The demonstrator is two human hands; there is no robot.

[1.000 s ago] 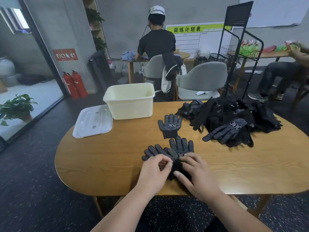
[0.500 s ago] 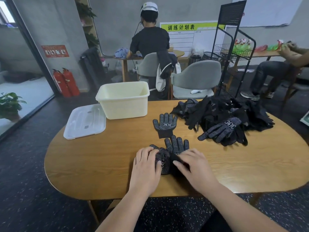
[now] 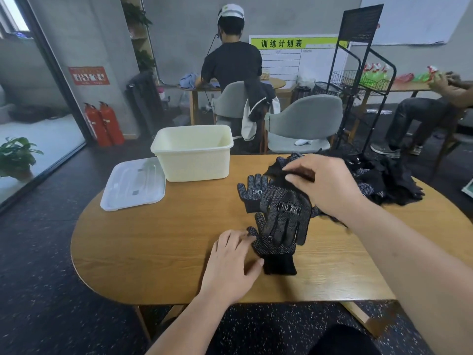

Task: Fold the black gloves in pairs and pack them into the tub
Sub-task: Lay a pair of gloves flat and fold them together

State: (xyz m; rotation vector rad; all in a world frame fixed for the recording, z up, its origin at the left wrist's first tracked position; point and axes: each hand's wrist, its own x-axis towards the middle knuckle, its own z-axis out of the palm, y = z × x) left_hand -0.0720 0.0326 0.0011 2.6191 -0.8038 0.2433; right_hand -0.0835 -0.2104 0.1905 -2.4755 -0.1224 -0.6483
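My right hand (image 3: 325, 185) pinches the cuff of a black dotted glove (image 3: 284, 216) and holds it up above the table, fingers hanging down. Under it a second black glove (image 3: 271, 248) lies flat, cuff toward me. My left hand (image 3: 231, 262) rests on the table with its fingertips touching that glove's left edge. A third glove (image 3: 249, 192) lies flat farther back. A heap of black gloves (image 3: 384, 180) sits at the right behind my right hand. The cream tub (image 3: 194, 152) stands open at the back, its inside hidden.
The tub's clear lid (image 3: 134, 183) lies left of the tub on the wooden table (image 3: 153, 247). Grey chairs (image 3: 304, 124) and a black wire rack (image 3: 358, 80) stand behind the table. A person in black stands at the back, another sits at far right.
My right hand has lifted one glove by its cuff up and back off the table. My left hand has slid to the left edge of the glove left lying flat.
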